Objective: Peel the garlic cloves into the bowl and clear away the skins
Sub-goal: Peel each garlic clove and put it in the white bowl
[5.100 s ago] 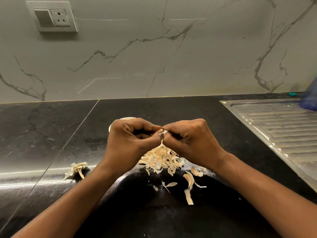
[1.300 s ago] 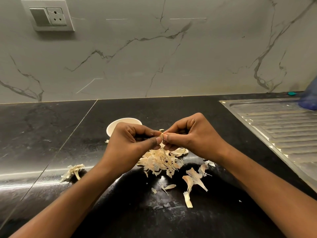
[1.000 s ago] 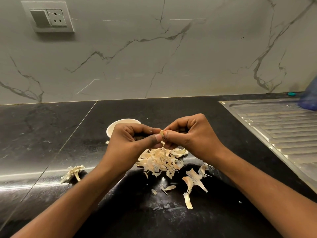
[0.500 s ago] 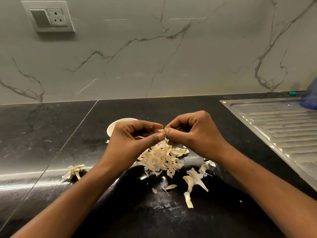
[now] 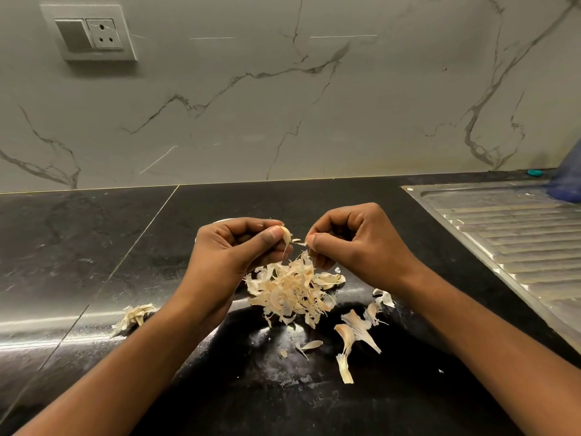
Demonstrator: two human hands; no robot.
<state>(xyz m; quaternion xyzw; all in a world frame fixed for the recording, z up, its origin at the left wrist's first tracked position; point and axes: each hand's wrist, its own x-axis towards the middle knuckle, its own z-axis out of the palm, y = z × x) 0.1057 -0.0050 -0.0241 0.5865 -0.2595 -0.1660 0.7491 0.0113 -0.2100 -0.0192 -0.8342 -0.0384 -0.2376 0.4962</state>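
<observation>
Both forearms are reaching in from the near edge, converging over the black countertop [image 5: 94, 247], hands raised above it, knuckles facing up and away.

Left hand [image 5: 232, 250]: fingers are curling inward, thumb pressing across the fingertips. It is pinching a garlic clove [image 5: 285, 234], whose pale tip is poking out to the right past the thumb.

Right hand [image 5: 355, 243]: fingers are folding into the palm, thumb and forefinger pinching a thin strip of skin [image 5: 298, 242]. The strip is stretching across the small gap between the two hands, to the clove. A thread of skin is hanging down from the clove.

Directly under the hands the pile of skins [image 5: 292, 291] is lying on the counter. Loose skins [image 5: 352, 335] are lying to its right and nearer the person. A small clump of skins [image 5: 135, 314] is sitting apart, beside the left forearm.

The bowl [image 5: 217, 220] is showing only as a pale sliver of rim just behind the left knuckles; its contents are hidden.

A steel drainboard [image 5: 518, 240] is running along the right side, with a blue object [image 5: 566, 180] at its far end. A socket plate [image 5: 89, 33] is sitting high on the marbled wall [image 5: 314, 105], top left.
</observation>
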